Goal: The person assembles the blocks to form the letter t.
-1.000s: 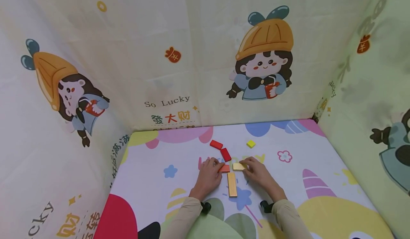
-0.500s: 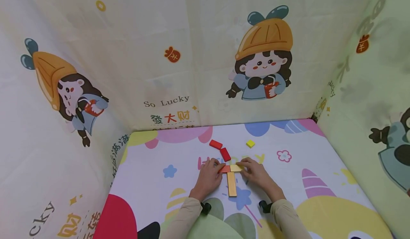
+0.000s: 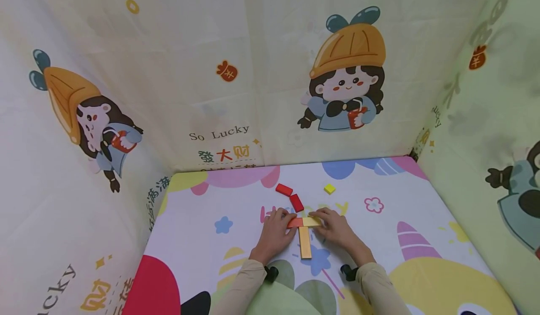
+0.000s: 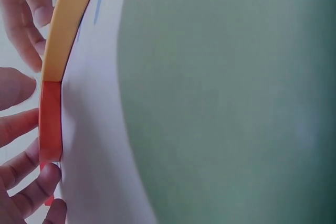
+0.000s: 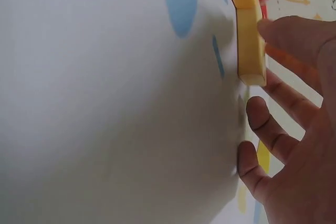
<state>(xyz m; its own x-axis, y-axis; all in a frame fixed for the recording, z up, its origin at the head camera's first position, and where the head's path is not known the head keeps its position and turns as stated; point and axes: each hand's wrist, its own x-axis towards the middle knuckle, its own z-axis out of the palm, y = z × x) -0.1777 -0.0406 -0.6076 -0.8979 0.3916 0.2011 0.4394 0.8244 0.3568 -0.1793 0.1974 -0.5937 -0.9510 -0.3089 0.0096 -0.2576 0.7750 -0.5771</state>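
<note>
In the head view, an orange-red block [image 3: 297, 222] and a pale yellow block [image 3: 311, 221] lie end to end in a row. A longer tan wooden block [image 3: 305, 243] runs from under their joint toward the person, forming a T. My left hand [image 3: 273, 233] pinches the orange-red block near its outer end. The pale yellow block [image 5: 251, 48] is between thumb and forefinger of my right hand [image 3: 339, 230], its other fingers loosely bent. In the left wrist view, the orange-red block [image 4: 51, 121] meets the tan block [image 4: 71, 24] at a corner.
Two red blocks [image 3: 296, 203] [image 3: 284, 190] lie beyond the row, close together. A small yellow block [image 3: 329, 189] sits farther back to the right. The table's printed cloth [image 3: 236, 258] is enclosed by printed curtains [image 3: 270, 94] behind and on both sides.
My right hand has slid the pale yellow block left, closing the gap to the orange-red block. Since half a second ago the hands have hardly moved.
</note>
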